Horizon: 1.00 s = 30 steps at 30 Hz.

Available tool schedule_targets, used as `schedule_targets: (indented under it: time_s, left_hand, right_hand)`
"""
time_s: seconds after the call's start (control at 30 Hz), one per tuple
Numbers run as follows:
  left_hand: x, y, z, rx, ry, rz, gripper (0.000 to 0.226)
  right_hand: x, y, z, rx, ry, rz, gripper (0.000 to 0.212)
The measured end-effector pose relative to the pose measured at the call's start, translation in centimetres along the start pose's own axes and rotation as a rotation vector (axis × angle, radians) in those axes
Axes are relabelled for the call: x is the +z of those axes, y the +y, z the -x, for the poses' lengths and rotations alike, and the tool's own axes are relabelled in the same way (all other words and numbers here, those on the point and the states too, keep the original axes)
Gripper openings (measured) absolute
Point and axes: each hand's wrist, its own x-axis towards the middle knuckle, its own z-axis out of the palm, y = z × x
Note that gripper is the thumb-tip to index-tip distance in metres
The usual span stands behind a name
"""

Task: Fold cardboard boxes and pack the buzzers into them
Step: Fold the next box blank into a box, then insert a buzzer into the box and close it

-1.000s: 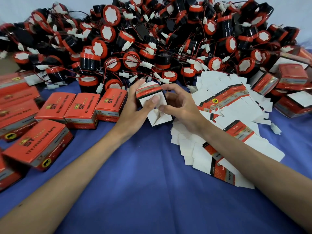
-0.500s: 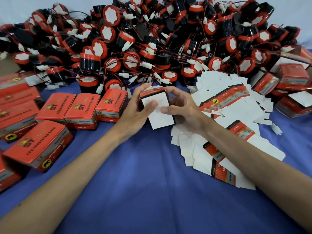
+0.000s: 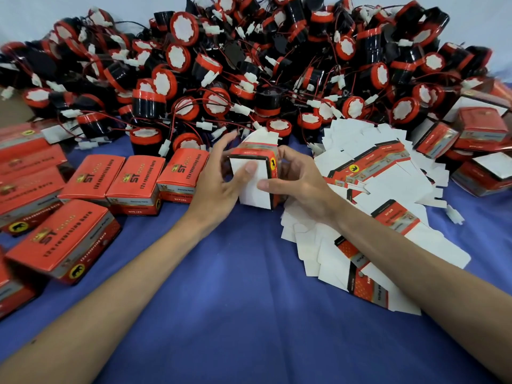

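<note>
Both hands grip the box between them: left hand left, right hand right; its far tuck flap seemingly stands open toward the buzzers.

A blue cloth covers the desk, lying smooth across the near middle with faint creases running toward the front edge. At the back stands a pale, whitish backdrop, plain and evenly lit. At the far left edge a flat brown patch shows; what it is cannot be told. A small white plastic connector lies loose on the cloth at the right.
</note>
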Motion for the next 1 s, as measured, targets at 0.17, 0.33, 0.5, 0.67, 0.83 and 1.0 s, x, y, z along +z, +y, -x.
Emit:
schedule_targets:
  time_s: [0.17,0.33,0.5,0.67,0.83,1.0]
  left_hand:
    - [0.3,0.3,0.4,0.117,0.08,-0.051,0.053]
    - [0.5,0.5,1.0,0.297,0.059,-0.316,0.039]
    - [0.2,0.2,0.5,0.156,0.103,-0.318,0.007]
    - [0.3,0.3,0.6,0.12,0.186,-0.294,0.023]
    - [0.6,0.9,0.7,0.133,0.232,-0.37,0.053]
    - [0.7,0.8,0.7,0.117,0.213,-0.433,0.065]
  right_hand:
    - [1.0,1.1,0.2,-0.284,0.309,0.761,0.04]
    - [2.0,1.0,0.7,-0.558,0.123,1.2,0.039]
    - [1.8,0.8,0.9,-0.602,-0.001,1.251,0.039]
    - [1.4,-0.1,0.3,-0.743,0.316,0.924,0.031]
    - [-1.8,-0.2,-5.6,-0.111,0.487,0.893,0.039]
    - [-2.9,1.7,-8.5,0.232,0.206,1.312,0.03]
